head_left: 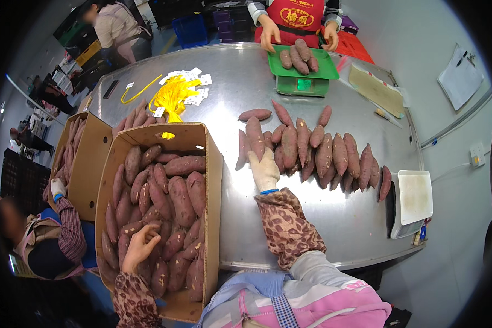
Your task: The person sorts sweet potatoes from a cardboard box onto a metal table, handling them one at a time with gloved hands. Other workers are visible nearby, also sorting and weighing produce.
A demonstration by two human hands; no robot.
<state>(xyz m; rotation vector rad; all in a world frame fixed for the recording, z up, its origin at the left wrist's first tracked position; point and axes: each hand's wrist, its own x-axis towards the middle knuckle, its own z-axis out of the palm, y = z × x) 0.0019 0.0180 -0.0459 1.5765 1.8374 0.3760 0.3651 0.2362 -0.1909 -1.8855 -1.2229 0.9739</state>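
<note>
My right hand (264,170), in a pale work glove, is closed round the lower end of a long sweet potato (255,135) at the left end of a row on the metal table. Several more purple-red sweet potatoes (323,154) lie side by side to its right. My bare left hand (140,246) hovers low over the cardboard box (213,180), its fingers loosely bent and apart, with nothing visible between them. Inside that box, sweet potatoes (181,201) are heaped in several rows. Whatever is under my left palm is hidden.
Across the table (235,82), a person in a red apron stands at a green scale (302,86) bearing sweet potatoes. Yellow ties (175,97) with white tags lie behind my box. A white scale (414,198) stands right. Another person reaches toward a second box (93,164) at left.
</note>
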